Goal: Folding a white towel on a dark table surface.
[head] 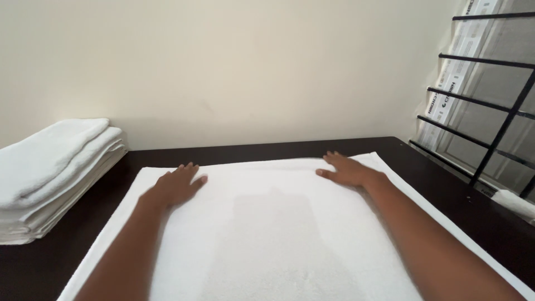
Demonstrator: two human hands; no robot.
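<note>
A white towel (267,234) lies spread flat on a dark table (462,189). My left hand (175,187) rests palm down on the towel near its far left corner, fingers together. On the far right part of the towel my right hand (346,170) also lies flat, fingers slightly spread. Neither hand grips anything. Both forearms stretch over the towel toward its far edge.
A stack of folded white towels (50,173) sits at the table's left side. A cream wall (251,67) stands right behind the table. Black window bars (490,100) are at the right, with a white object (515,202) at the right edge.
</note>
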